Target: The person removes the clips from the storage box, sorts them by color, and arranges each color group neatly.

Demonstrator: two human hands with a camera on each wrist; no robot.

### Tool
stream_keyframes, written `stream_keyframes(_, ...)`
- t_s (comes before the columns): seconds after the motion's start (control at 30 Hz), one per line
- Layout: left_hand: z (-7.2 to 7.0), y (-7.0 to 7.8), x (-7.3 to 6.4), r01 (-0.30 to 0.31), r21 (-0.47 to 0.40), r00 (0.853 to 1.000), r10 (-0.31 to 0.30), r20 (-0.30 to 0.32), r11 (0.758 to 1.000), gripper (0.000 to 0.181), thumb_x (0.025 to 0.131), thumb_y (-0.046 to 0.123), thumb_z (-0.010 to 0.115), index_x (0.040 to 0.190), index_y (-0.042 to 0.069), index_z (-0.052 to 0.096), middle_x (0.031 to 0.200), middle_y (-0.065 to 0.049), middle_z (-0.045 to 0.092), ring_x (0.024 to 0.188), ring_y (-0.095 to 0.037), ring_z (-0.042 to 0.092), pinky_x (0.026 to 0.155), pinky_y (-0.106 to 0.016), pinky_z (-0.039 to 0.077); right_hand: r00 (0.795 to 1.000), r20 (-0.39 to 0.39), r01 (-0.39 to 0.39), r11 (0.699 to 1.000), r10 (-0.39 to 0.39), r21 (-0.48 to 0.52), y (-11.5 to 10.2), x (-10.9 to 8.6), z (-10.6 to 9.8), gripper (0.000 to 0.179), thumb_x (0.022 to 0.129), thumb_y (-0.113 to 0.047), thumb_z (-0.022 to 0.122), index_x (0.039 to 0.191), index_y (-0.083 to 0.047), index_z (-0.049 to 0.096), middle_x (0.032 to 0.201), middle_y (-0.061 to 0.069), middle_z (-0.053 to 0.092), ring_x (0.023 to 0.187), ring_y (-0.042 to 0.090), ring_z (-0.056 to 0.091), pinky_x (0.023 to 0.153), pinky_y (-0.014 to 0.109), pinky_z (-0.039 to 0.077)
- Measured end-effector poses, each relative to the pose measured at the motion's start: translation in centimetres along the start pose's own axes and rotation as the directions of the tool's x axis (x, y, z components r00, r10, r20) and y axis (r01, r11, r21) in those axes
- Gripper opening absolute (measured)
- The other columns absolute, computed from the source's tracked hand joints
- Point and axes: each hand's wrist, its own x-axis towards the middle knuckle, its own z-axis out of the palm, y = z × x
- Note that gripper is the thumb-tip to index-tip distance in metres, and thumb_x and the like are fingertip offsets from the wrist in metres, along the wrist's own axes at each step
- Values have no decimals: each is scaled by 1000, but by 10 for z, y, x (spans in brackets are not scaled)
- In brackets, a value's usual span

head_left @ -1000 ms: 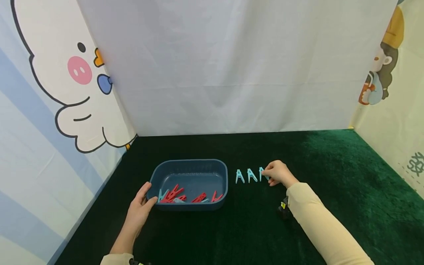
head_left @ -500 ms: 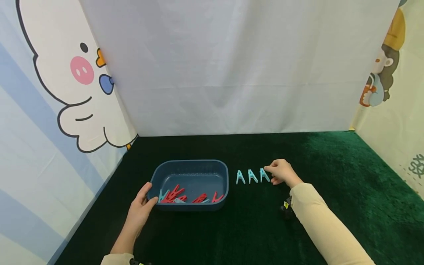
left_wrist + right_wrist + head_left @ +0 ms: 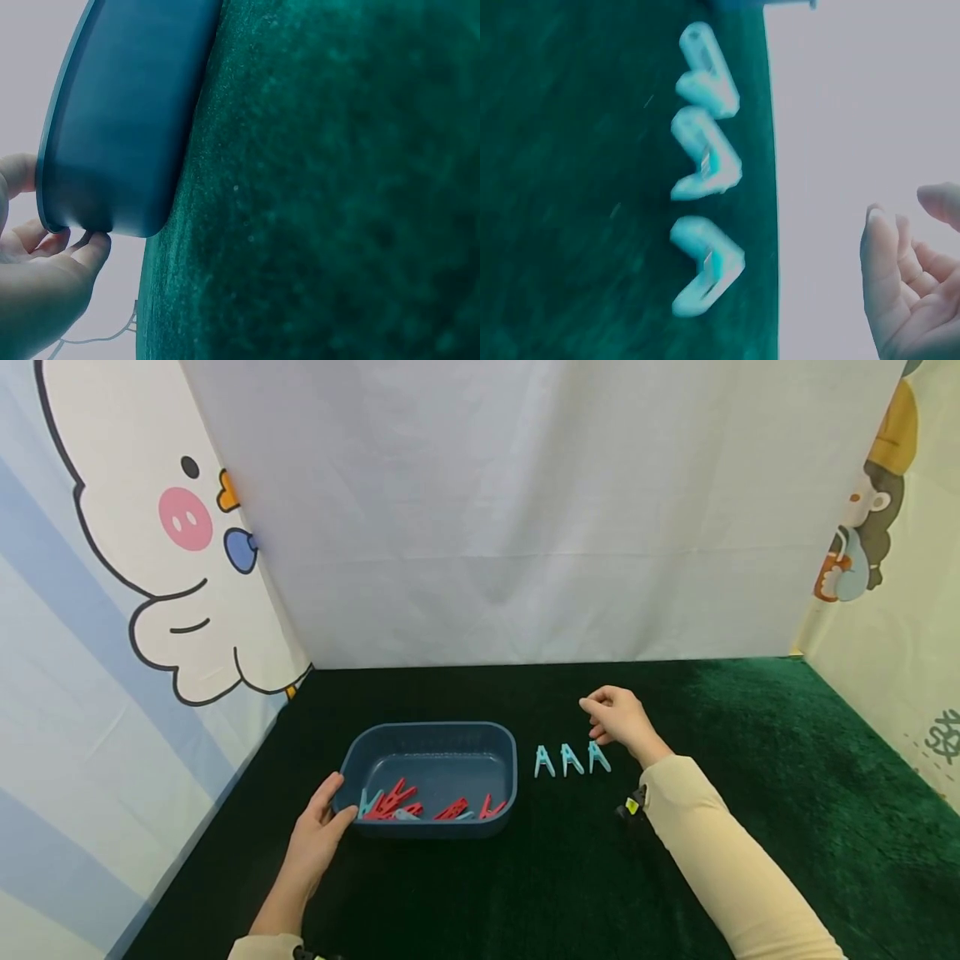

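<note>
In the head view my left hand (image 3: 315, 835) grips the near left corner of a blue plastic basin (image 3: 431, 829), thumb at the rim. The left wrist view shows fingertips against the basin's outer wall. Red clothespins (image 3: 452, 808) and a few light blue ones lie along the near side inside. Right of the basin, 3 light blue clothespins (image 3: 717, 266) lie in a row, legs spread towards me. My right hand (image 3: 624, 720) is raised just behind the rightmost clothespin (image 3: 596, 753), thumb and forefinger apart in the right wrist view, nothing between them.
A dark green velvety cloth (image 3: 750, 827) covers the table. A white curtain (image 3: 525, 527) closes off the back, and printed cartoon panels stand at the left and right sides.
My right hand has let go of the rightmost clothespin and moved up and back from it. That clothespin now lies in the row. My left hand stays on the basin.
</note>
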Motion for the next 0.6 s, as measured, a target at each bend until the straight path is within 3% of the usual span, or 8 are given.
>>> stream_keyframes(0.27, 0, -2, 1, 0, -7, 1000, 0, 3, 1000, 55, 97, 11, 44, 146, 3, 19, 152, -10, 9, 136, -29, 16, 105, -43, 22, 995, 58, 83, 996, -85, 34, -37, 3, 27, 30, 95, -26, 52, 110, -1, 55, 92, 23, 56, 67, 24, 61, 58, 33, 54)
stream_keyframes(0.6, -1, -3, 1, -11, -14, 1000, 11, 4, 1000, 54, 98, 11, 44, 145, 2, 19, 152, -11, 8, 136, -30, 15, 105, -42, 21, 970, 189, 147, 988, -152, 45, -73, -5, 72, 28, 94, -25, 54, 112, -4, 56, 94, 20, 59, 69, 26, 61, 62, 38, 54)
